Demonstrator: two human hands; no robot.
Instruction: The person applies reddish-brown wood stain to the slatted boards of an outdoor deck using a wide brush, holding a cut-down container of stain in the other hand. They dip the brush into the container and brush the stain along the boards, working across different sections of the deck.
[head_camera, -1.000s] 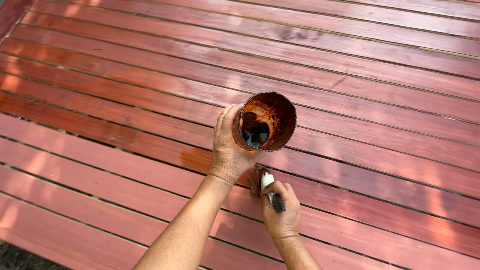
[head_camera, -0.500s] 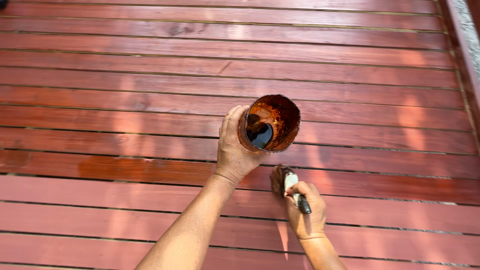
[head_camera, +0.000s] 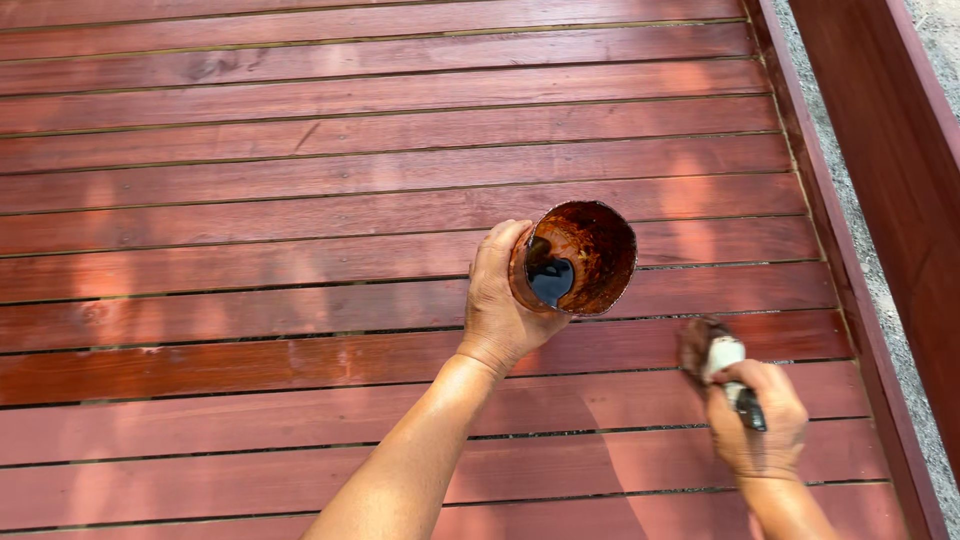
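The right hand (head_camera: 762, 420) is wrapped tight around a paintbrush (head_camera: 722, 368), low and to the right, knuckles up, the dark handle poking out toward the wrist while the stain-loaded bristles point up and a little left, pressed onto the deck board (head_camera: 300, 355) just beyond the fingers. So the brush's long axis runs roughly along the forearm, crossing the run of the boards rather than following them. Now the left hand (head_camera: 500, 300): it's closed around a rusty, stain-caked tin (head_camera: 578, 258), fingers curled over the near side, the can tipped so its open mouth faces up toward the viewer, with a dark pool of stain showing in the lower left of the inside. The tin sits up and to the left of the bristles, near but clearly apart, no contact between the two. The brush tip is already aimed roughly toward the can, and the right hand is plainly the nearer one to the wet patch of board. Outward from there, red-brown planks run left to right across the whole deck, and a raised timber edge (head_camera: 830, 200) closes off the right side with gravel (head_camera: 905, 330) beyond it.
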